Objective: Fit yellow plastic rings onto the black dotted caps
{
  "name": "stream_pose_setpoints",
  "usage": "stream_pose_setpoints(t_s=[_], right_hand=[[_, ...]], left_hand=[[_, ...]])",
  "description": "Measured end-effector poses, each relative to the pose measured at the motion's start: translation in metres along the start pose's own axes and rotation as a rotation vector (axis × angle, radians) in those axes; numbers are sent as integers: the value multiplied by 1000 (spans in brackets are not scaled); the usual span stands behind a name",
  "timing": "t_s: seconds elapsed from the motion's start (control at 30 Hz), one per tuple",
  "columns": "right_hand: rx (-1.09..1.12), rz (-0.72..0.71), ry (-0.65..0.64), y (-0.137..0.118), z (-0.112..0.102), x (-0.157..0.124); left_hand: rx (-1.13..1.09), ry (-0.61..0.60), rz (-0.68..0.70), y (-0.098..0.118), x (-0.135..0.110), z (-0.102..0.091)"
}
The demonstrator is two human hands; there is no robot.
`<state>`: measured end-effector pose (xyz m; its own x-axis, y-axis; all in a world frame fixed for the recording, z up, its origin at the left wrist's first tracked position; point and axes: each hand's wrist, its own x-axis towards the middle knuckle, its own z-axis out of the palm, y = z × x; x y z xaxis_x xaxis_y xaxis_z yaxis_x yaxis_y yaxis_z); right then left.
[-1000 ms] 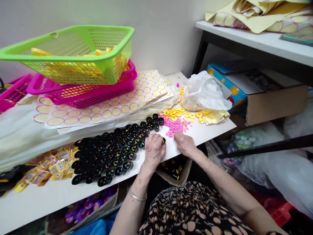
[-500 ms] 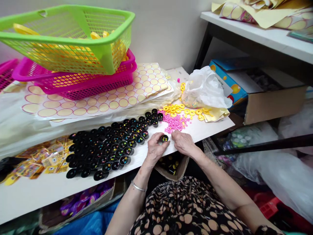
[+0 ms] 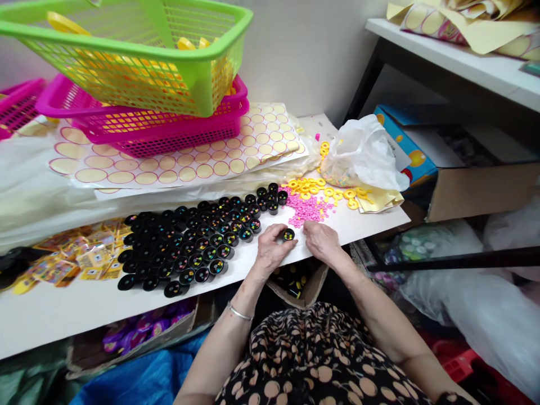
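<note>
The left hand (image 3: 270,250) rests its heel on the front edge of the worktop (image 3: 84,315). Its grip is closed lightly, thumb and fingertips round a small black cup (image 3: 288,234). The cup stands upright on the board with its open mouth up, so the coloured bits inside show. It seems to be held this way to steady it and keep the mouth clear from above. Just right of that grip, the right hand (image 3: 323,242) lies knuckles up with its fingers curled down to the board. I cannot tell whether its grip has pinched anything, because the fingertips are hidden under the hand.

Far left of the grips, yellow packets (image 3: 71,264) lie in a loose heap. Nearer, a packed block of black cups (image 3: 185,247) stands in rows, almost touching the left hand. That leaves little free board on that side. Behind the block, a sheet of round stickers (image 3: 189,163) lies under a pink basket (image 3: 169,132), and a green basket (image 3: 139,56) is stacked on the pink one. Just beyond the right grip is a scatter of pink beads (image 3: 307,208), within easy reach of the fingers. Past the beads are yellow rings (image 3: 324,190), and then a crumpled plastic bag (image 3: 363,157). Below the worktop's edge, between the forearms, an open cardboard box (image 3: 299,281) holds more dark pieces.
</note>
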<state>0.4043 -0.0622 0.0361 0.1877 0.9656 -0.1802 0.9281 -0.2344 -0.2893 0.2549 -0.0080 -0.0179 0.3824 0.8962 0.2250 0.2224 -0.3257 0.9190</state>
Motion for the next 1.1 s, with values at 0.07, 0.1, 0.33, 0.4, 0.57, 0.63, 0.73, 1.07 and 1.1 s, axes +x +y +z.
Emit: stream_pose_setpoints(t_s=[0.07, 0.1, 0.33, 0.4, 0.57, 0.63, 0.73, 1.07, 1.1], right_hand=[[-13, 22, 27, 1, 0, -1], [-12, 33, 39, 1, 1, -2], [39, -51, 175, 9, 17, -4], [21, -66, 213, 9, 23, -2], [190, -190, 355, 4, 23, -1], [269, -301, 381, 0, 18, -1], [273, -415, 364, -6, 11, 0], [74, -500, 285, -11, 4, 4], [46, -505, 279, -12, 3, 4]], left_hand=[[-9, 0, 13, -1, 0, 0], [-13, -2, 20, -2, 0, 0], [23, -1, 54, -2, 1, 0], [46, 5, 67, -1, 1, 1], [68, 14, 70, 2, 1, 2], [76, 14, 76, 5, 1, 2], [83, 1, 87, 11, 1, 0], [108, -17, 108, 11, 2, -1], [107, -13, 109, 11, 1, -1]])
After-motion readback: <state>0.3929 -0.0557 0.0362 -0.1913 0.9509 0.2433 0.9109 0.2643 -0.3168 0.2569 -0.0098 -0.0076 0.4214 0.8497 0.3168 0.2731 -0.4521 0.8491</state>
